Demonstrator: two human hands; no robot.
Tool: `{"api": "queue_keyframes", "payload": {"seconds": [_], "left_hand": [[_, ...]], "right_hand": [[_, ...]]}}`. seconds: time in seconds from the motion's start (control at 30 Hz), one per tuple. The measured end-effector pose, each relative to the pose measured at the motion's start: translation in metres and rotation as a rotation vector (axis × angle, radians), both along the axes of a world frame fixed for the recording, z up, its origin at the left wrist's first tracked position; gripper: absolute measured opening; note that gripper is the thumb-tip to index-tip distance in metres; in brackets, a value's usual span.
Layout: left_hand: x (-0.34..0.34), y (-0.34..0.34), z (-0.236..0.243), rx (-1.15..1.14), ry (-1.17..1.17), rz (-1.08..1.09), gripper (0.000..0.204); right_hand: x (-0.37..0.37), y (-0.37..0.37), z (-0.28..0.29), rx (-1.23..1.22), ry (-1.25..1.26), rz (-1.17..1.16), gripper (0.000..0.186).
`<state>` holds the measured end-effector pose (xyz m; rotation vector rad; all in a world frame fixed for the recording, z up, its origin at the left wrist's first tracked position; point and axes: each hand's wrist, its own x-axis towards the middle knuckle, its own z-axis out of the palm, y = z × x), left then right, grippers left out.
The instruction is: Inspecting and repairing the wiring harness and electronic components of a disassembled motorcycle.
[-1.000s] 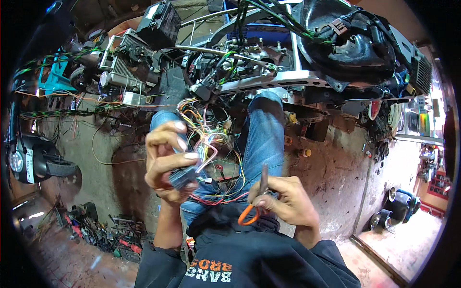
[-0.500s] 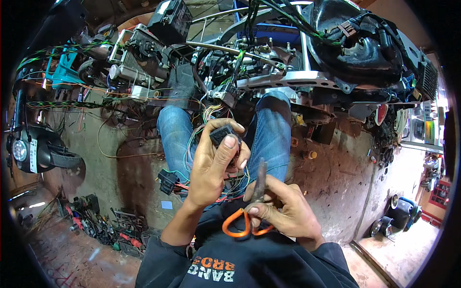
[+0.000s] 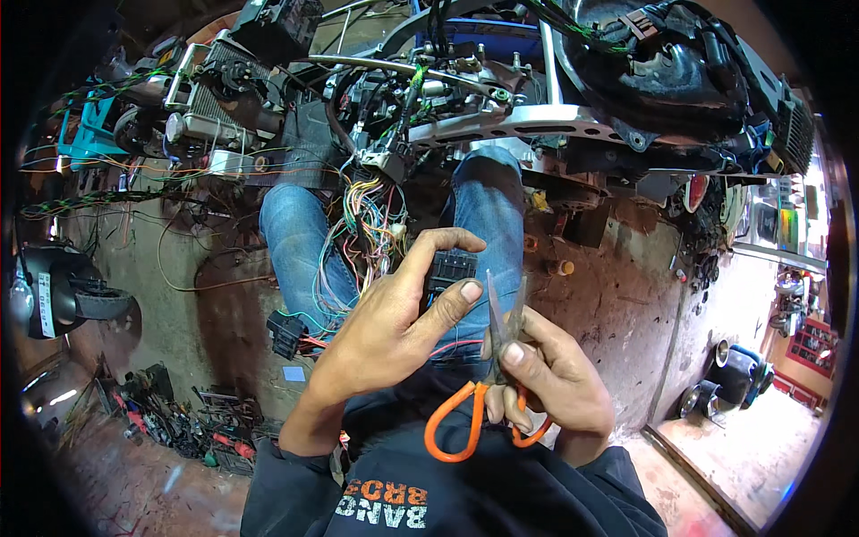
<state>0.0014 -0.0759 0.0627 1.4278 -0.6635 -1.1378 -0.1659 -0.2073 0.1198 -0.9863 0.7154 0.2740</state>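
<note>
My left hand (image 3: 394, 318) curls around a black multi-pin connector (image 3: 454, 267) above my lap. Its thumb and forefinger stand apart on either side of the connector, and the other fingers are hidden. Beside it, my right hand (image 3: 559, 376) grips a pair of scissors (image 3: 481, 413) with orange handles near the pivot. The worn blades point away from me, slightly parted, their tips close to the connector. A bundle of many-coloured wires (image 3: 371, 219) hangs between my knees. Another black connector (image 3: 287, 335) with red and green wires lies by my left thigh.
A stripped motorcycle frame (image 3: 546, 116) with an engine spans the far side. A radiator (image 3: 228, 85) and a black battery (image 3: 276, 29) sit at far left. Tools (image 3: 224, 438) are heaped on the floor at lower left; a dark round-bodied machine (image 3: 738, 376) stands right.
My left hand has moved right and turned, with thumb and forefinger spreading around the connector. The scissors have risen toward it and their blades have parted. The whole view has shifted slightly.
</note>
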Motion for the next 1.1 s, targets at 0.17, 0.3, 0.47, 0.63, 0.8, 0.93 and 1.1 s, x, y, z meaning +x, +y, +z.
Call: {"api": "queue_keyframes", "payload": {"seconds": [0.17,0.3,0.47,0.63,0.8,0.93,1.1], "left_hand": [[0.006,0.001,0.007,0.027,-0.125,-0.119,0.05],[0.012,-0.004,0.022,0.245,-0.116,-0.261,0.057],[0.007,0.002,0.003,0.127,-0.331,-0.264,0.059],[0.008,0.004,0.004,0.118,-0.371,-0.308,0.06],[0.009,0.004,0.007,0.146,-0.379,-0.383,0.058],[0.006,0.006,0.001,0.079,-0.465,-0.353,0.048],[0.001,0.008,-0.007,0.085,-0.531,-0.365,0.04]], "right_hand": [[-0.006,-0.011,-0.005,0.068,0.097,0.031,0.032],[-0.012,-0.018,-0.006,0.096,0.125,0.062,0.033],[-0.012,-0.025,-0.002,0.169,0.148,0.11,0.032],[-0.015,-0.031,-0.002,0.147,0.163,0.199,0.031],[-0.01,-0.039,0.0,0.189,0.207,0.282,0.03],[-0.005,-0.045,0.004,0.213,0.27,0.291,0.035],[-0.006,-0.046,0.003,0.184,0.284,0.324,0.038]]}}
